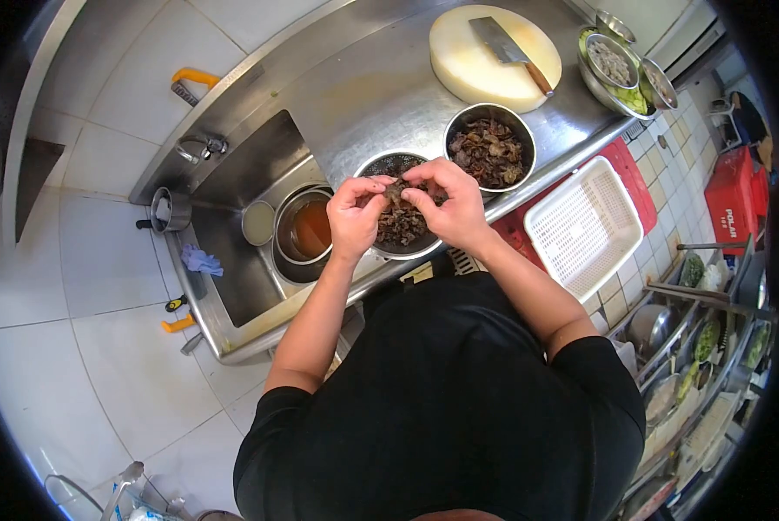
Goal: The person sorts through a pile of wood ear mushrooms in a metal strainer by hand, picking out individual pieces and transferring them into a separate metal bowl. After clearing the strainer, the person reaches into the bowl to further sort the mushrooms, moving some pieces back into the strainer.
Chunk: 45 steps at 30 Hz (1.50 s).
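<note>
My left hand (pixel 355 215) and my right hand (pixel 452 201) meet above a metal colander (pixel 388 162), fingers pinched around a dark, ruffled piece of what looks like wood ear mushroom (pixel 396 188). More brown pieces (pixel 402 227) lie in the colander beneath, partly covered by my hands. Just right of it stands a steel bowl (pixel 533 156) filled with larger dark brown pieces (pixel 491 149) of the same kind. Both vessels sit at the front edge of the steel counter (pixel 355 104).
A round cutting board (pixel 448 61) bears a cleaver (pixel 498 39). In the sink (pixel 250 291) are a pot of brownish liquid (pixel 311 230) and a bowl of cloudy liquid (pixel 257 223). A white basket (pixel 585 227) sits low at right; filled bowls (pixel 611 62) stand at the counter's far end.
</note>
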Each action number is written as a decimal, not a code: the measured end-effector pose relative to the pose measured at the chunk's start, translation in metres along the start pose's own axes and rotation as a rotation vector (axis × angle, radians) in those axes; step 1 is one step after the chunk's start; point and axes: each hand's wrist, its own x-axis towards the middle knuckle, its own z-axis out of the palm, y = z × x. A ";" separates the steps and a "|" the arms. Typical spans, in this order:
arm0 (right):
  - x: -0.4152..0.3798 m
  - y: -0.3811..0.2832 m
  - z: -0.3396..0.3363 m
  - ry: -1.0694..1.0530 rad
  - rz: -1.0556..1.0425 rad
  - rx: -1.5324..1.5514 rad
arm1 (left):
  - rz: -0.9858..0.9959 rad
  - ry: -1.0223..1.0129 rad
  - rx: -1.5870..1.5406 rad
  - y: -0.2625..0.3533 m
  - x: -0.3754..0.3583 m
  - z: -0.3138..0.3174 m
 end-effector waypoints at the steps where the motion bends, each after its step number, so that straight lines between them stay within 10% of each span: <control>1: 0.001 0.001 0.000 0.011 -0.086 -0.051 | 0.006 0.003 -0.010 -0.001 -0.001 -0.001; 27: -0.003 0.029 0.017 -0.067 -0.432 -0.546 | -0.481 -0.110 0.198 0.012 0.006 -0.003; 40: -0.025 0.093 0.030 -0.056 0.425 0.056 | -0.702 0.033 -0.089 -0.036 -0.010 0.009; 45: -0.019 0.086 0.027 0.005 0.397 0.102 | -0.745 0.026 -0.147 -0.024 0.002 0.010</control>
